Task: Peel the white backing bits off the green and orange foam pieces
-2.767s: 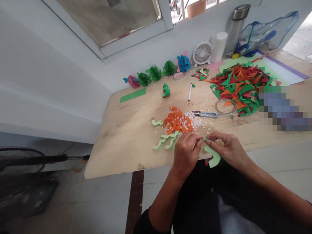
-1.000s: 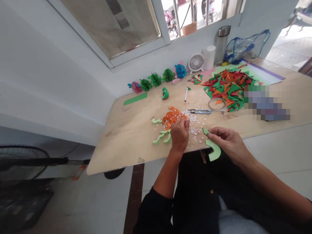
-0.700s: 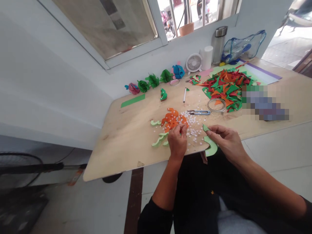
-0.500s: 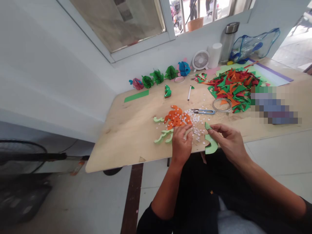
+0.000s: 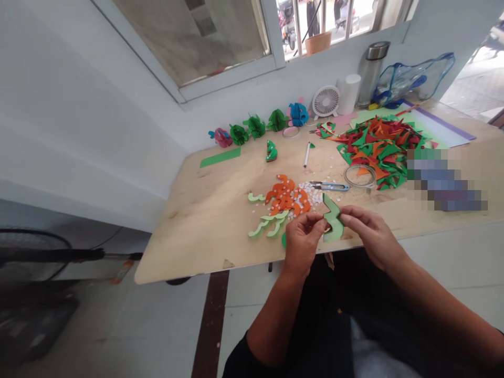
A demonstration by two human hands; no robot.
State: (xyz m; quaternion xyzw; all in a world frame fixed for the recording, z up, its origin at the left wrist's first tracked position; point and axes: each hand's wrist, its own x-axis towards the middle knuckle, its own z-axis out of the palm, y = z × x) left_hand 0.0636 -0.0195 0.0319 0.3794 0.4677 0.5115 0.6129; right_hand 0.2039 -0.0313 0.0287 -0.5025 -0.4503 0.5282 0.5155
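A wavy light-green paper cutout point(image 5: 334, 227) with a darker side is held upright between my hands near the table's front edge. My right hand point(image 5: 372, 231) pinches its right edge between thumb and fingers. At its left edge, my left hand point(image 5: 305, 241) is closed, thumb against fingertips; whether a small paper bit is also in that pinch is too small to tell. Just beyond my left hand lie orange wavy cutouts point(image 5: 284, 194) dotted with white squares, and pale-green wavy strips point(image 5: 260, 227). A darker green piece point(image 5: 283, 240) shows partly behind my left hand.
Small white paper squares point(image 5: 313, 193) lie scattered beside blue-handled thread snips point(image 5: 331, 186). A tape roll point(image 5: 360, 176) rests before a heap of coloured scraps point(image 5: 386, 142). Folded paper figures point(image 5: 255, 125), a small fan point(image 5: 326, 101) and a glass bottle point(image 5: 372, 73) stand along the wall.
My left hand has moved right from the orange cutouts to the green paper's left edge. The cutout has been raised and turned slightly in my right hand, whose grip is now at its right edge.
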